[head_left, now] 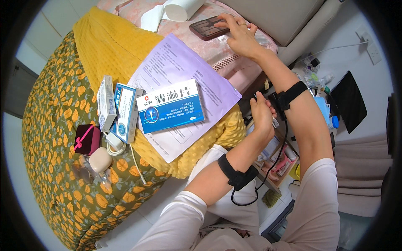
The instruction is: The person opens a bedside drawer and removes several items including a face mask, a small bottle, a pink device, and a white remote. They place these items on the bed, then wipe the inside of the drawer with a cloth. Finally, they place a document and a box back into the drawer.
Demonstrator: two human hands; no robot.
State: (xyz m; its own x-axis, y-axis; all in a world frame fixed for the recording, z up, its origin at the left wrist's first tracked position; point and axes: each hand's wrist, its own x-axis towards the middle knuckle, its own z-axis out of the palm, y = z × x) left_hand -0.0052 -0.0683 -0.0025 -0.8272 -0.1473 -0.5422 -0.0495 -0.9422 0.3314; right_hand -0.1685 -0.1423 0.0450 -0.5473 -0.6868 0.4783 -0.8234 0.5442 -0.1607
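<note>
- Olive floral bedding (54, 138) spreads to the left of the lilac sheet (184, 67).
- A dimpled yellow blanket (109, 42) lies beneath that sheet, showing around it.
- The sheet itself carries fine dark print and outlined panels, too small for us to read.
- Patterned pink cloth (176, 31) lies beyond the sheet's upper edge.
- A large blue-and-white box (171, 106) covers the sheet's middle, hiding some print; we see big dark characters and a small red emblem.
- Two narrower boxes (124, 113), also printed, stand at the sheet's left edge.
- Our right hand (240, 35), above the sheet's right side, has its fingers spread over the phone; we cannot tell whether it grips.
- Our left hand (263, 113), right of the sheet, is partly curled; we cannot tell what it holds.
- The phone (205, 27), screen lit, is just above the sheet.
- A pink-ribboned black case (87, 140) sits left of the sheet.
</note>
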